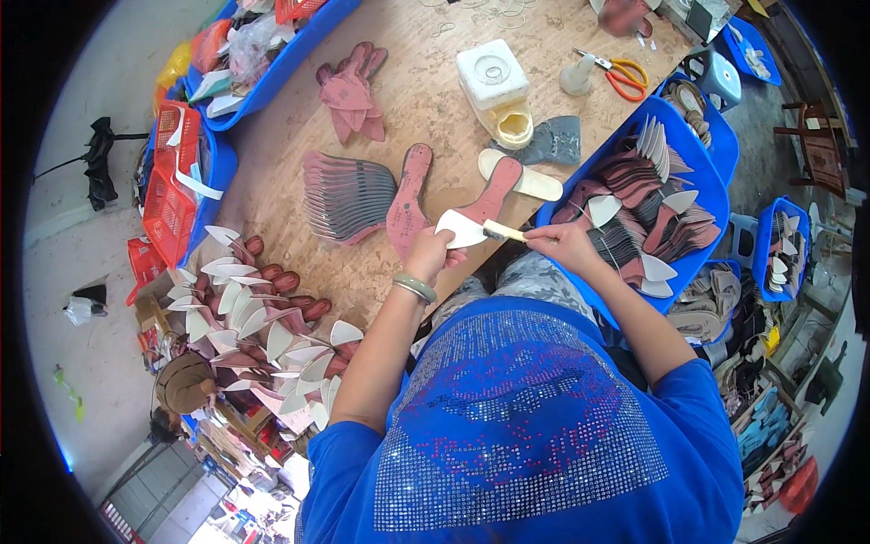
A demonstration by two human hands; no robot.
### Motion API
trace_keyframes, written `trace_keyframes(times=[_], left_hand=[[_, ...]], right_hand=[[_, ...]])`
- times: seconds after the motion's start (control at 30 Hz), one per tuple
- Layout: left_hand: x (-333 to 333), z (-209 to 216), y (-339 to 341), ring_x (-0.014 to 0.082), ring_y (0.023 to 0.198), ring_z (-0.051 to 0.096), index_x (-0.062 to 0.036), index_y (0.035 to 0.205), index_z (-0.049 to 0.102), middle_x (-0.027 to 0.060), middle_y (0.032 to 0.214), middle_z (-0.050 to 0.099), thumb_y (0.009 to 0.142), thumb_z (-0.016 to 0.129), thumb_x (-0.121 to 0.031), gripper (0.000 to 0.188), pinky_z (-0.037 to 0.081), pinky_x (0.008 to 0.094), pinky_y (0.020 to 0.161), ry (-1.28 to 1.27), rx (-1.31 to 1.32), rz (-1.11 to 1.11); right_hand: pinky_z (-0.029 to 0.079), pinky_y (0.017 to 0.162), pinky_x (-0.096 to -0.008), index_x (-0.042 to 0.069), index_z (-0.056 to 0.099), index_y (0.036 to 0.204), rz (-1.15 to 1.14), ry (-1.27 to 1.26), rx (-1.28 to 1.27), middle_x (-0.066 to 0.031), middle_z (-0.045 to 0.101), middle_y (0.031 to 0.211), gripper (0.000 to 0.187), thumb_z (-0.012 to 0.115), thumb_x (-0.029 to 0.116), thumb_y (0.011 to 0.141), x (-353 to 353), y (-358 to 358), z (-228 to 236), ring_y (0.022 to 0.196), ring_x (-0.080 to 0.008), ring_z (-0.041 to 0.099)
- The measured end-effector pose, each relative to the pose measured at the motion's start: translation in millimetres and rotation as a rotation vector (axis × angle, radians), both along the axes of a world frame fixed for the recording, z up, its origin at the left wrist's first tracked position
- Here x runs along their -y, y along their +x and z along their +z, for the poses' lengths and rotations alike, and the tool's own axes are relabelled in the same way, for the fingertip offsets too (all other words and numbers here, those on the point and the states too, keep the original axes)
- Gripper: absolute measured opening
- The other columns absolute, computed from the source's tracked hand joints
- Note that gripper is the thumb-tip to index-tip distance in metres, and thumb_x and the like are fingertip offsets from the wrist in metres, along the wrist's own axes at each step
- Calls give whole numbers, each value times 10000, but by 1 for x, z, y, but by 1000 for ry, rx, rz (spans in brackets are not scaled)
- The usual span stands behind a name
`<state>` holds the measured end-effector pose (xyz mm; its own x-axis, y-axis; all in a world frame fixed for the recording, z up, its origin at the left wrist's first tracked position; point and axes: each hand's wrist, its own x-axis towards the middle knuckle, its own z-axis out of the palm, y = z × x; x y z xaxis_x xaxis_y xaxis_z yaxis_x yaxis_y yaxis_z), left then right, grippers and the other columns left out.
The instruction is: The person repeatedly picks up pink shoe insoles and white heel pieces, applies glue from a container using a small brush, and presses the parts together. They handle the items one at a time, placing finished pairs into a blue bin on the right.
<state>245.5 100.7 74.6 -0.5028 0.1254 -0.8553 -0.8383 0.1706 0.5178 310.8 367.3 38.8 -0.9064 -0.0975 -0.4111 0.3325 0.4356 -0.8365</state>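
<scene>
My left hand (428, 254) pinches the edge of a white pointed toe piece (460, 228), which lies against the front of a pink shoe insole (498, 189). In my right hand (560, 245) is a small brush (504, 231) with a pale handle; its dark bristles meet the white piece's right edge. Another pink insole (412, 186) lies just beyond my left hand. To its left, a fanned stack of insoles (349, 198) rests on the wooden table (272, 172). A white plastic container (494, 72) with a yellowed, cut-open spout stands farther back.
Orange-handled scissors (625, 80) lie at the back right. A blue basket (634, 136) of insoles stands at the table's right edge. Many white-tipped insoles (254, 308) are piled at the left edge. Red baskets (172, 172) and a blue bin (263, 77) stand at the far left.
</scene>
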Motion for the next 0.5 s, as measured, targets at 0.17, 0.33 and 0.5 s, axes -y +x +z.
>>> trace_keyframes(times=[0.17, 0.33, 0.5], left_hand=[[6, -4, 1, 114, 536, 591, 23, 971, 582, 92, 730, 641, 896, 469, -128, 203, 441, 223, 453, -12, -4, -12], [8, -2, -2, 124, 521, 584, 37, 987, 577, 120, 740, 653, 870, 471, -110, 216, 462, 244, 478, -17, -13, -94], [8, 1, -2, 127, 501, 576, 49, 978, 575, 128, 730, 651, 852, 465, -97, 222, 468, 250, 469, -23, -33, -89]], right_hand=[[528, 664, -359, 143, 740, 941, -61, 196, -79, -121, 696, 802, 207, 667, 272, 798, -5, -11, -5, 723, -272, 679], [532, 668, -377, 175, 745, 938, -70, 344, -75, -134, 685, 780, 230, 646, 318, 789, -32, -37, -22, 711, -288, 672], [541, 661, -408, 175, 745, 895, -7, 569, -223, -124, 681, 764, 221, 605, 312, 794, -39, -73, -36, 709, -303, 665]])
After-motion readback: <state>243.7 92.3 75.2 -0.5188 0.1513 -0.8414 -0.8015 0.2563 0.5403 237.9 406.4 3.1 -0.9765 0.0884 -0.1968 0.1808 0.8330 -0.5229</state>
